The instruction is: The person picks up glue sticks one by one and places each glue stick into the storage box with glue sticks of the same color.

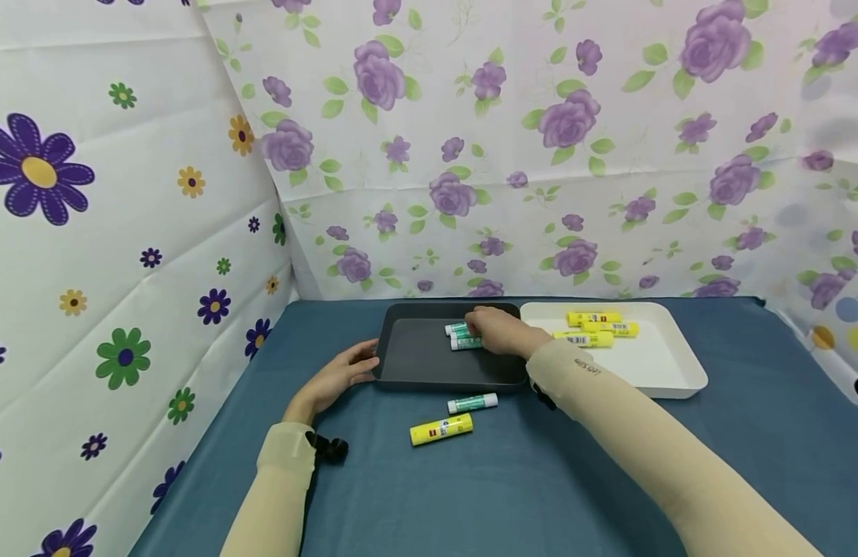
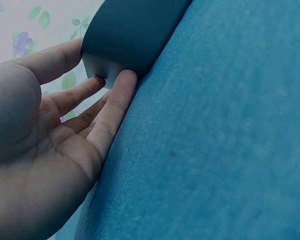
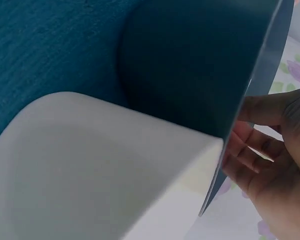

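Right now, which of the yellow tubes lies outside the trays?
The yellow tube on the blue cloth, nearer the camera than a green-and-white tube; the other three yellow tubes lie in the white tray.

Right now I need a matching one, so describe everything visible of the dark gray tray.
The dark gray tray is a shallow rectangle with rounded corners, raised walls and a smooth surface, perhaps metal or plastic. It sits open side up on the blue cloth, against the white tray. The left hand touches its left side; green-and-white sticks lie inside, at the right hand.
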`<state>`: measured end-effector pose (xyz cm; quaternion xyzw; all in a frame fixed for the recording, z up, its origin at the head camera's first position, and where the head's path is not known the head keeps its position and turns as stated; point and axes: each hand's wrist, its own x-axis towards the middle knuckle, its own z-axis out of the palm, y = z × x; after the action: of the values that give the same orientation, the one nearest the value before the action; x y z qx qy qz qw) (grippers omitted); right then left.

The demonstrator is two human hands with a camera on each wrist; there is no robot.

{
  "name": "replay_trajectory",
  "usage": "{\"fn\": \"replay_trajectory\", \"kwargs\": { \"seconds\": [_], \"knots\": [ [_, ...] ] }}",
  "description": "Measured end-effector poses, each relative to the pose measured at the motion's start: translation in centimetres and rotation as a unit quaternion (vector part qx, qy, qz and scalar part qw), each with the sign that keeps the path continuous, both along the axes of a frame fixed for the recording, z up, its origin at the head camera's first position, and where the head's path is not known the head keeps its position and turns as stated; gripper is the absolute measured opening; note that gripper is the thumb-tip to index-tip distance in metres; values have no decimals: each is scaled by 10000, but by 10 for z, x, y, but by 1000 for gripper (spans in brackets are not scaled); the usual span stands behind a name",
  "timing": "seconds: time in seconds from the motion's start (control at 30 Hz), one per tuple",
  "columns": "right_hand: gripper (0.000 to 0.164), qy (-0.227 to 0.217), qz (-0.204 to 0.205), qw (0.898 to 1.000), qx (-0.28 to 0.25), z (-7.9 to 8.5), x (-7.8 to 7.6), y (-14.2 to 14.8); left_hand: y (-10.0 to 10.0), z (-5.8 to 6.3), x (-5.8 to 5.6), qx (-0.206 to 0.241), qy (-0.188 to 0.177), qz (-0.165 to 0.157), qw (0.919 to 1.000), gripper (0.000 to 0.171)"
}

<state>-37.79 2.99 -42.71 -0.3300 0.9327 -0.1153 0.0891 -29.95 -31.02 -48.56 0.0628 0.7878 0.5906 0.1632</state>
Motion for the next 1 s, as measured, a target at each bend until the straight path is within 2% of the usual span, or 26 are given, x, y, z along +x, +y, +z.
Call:
{"fn": "replay_trajectory", "kwargs": {
  "seconds": [0.13, 0.33, 0.6, 0.8, 1.0],
  "knots": [
    [25, 162, -72, 9998, 102, -1, -1, 1, 1, 0, 0, -5, 21, 3, 10000, 65],
    [18, 67, -267, 9996, -72, 1, -5, 5, 2, 0, 0, 11, 3, -3, 10000, 65],
    [18, -308, -42, 9946, -988, 12, -6, 15, 1, 1, -1, 13, -30, 16, 10000, 64],
    [19, -651, 126, 9847, -1612, 17, -7, 26, 2, 2, -1, 9, -46, 30, 10000, 65],
    [22, -1034, 127, 9726, -2077, 23, 2, 33, 2, 1, 0, 14, -49, 57, 10000, 66]
  ]
}}
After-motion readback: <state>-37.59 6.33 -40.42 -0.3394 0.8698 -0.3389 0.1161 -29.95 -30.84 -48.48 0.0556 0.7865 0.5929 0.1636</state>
